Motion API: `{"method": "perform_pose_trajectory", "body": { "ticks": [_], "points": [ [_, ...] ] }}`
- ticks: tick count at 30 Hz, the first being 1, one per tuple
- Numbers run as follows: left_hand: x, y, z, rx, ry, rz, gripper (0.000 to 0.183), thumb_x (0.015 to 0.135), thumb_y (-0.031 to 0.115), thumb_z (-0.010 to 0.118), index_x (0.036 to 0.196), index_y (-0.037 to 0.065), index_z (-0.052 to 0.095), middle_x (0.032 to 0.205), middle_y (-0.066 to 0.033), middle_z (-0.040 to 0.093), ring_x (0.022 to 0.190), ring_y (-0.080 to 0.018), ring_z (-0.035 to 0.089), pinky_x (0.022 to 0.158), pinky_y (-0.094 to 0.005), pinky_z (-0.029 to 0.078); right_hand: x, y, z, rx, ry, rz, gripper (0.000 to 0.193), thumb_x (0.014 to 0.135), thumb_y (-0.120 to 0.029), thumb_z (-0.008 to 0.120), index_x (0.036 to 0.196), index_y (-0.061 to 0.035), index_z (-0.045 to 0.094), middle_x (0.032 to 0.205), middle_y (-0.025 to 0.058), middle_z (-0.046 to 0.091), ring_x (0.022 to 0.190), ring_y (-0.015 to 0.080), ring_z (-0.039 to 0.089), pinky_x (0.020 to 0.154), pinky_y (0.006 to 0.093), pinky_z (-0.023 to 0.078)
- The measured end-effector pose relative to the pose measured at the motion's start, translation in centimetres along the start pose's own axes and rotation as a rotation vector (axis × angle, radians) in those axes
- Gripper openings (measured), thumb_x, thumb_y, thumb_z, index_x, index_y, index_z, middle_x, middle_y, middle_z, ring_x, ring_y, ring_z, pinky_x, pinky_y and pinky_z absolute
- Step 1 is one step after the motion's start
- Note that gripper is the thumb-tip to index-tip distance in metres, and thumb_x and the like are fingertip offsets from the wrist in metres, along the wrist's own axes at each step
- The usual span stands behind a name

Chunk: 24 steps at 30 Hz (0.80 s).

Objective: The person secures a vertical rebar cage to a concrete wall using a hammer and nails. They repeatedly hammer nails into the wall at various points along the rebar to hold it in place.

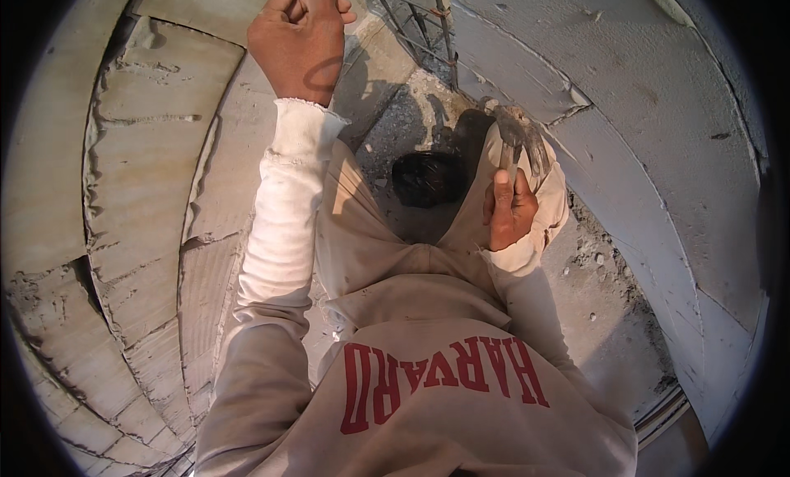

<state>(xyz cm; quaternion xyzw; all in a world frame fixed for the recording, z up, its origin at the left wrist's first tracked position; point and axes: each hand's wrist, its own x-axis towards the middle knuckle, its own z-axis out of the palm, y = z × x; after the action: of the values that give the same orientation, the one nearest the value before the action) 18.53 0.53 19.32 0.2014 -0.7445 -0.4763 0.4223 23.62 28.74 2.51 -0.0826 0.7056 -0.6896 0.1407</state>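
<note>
My right hand [510,211] is closed around the handle of a trowel [523,140], whose grey, mortar-smeared blade points up and away from me over my right knee. My left hand [300,37] is raised at the top of the view with its fingers curled into a fist; nothing shows inside it. It hovers at the edge of the pale block wall [148,148] on my left. Both arms wear cream sleeves. My beige sweatshirt with red letters fills the lower middle.
Grey block walls rise on the left and on the right [658,107], with mortar lines between the blocks. Steel rebar [420,25] stands at the top centre. My dark shoe [428,178] rests on a rubble-strewn concrete floor [592,263].
</note>
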Motion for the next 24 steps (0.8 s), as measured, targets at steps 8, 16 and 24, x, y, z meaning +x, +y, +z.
{"method": "perform_pose_trajectory", "body": {
  "ticks": [8,16,24],
  "points": [
    [-25.8,-26.3,1.5,0.739,-0.988,-0.523,0.021,0.085,0.018,0.072,0.101,0.011,0.081,0.101,-0.0205,0.077,0.096,-0.0391,0.075,0.089,-0.0451,0.060,-1.4,1.1,-2.9,0.031,0.076,0.042,0.041,0.110,-0.042,0.054,0.095,-0.0037,0.060,0.055,-0.0028,0.043,0.047,0.0058,0.037,0.046,0.0260,0.026],
    [-30.0,-28.5,3.6,0.889,-0.625,-0.922,0.032,0.087,0.028,0.076,0.104,0.001,0.078,0.111,-0.0258,0.075,0.108,-0.0455,0.071,0.096,-0.0494,0.059,-1.1,2.1,-3.4,-0.014,0.092,0.045,0.041,0.109,-0.042,0.056,0.101,-0.0027,0.065,0.057,-0.0018,0.046,0.046,0.0068,0.041,0.044,0.0252,0.030],
    [-29.6,-28.3,4.2,0.920,-0.544,-0.880,0.027,0.091,0.034,0.071,0.111,0.017,0.079,0.115,-0.0178,0.076,0.110,-0.0395,0.072,0.097,-0.0505,0.057,-1.2,-0.1,-3.4,0.004,0.101,0.123,0.041,0.109,-0.037,0.057,0.085,-0.0036,0.054,0.059,-0.0027,0.044,0.056,0.0059,0.037,0.051,0.0284,0.027]
  ]
}}
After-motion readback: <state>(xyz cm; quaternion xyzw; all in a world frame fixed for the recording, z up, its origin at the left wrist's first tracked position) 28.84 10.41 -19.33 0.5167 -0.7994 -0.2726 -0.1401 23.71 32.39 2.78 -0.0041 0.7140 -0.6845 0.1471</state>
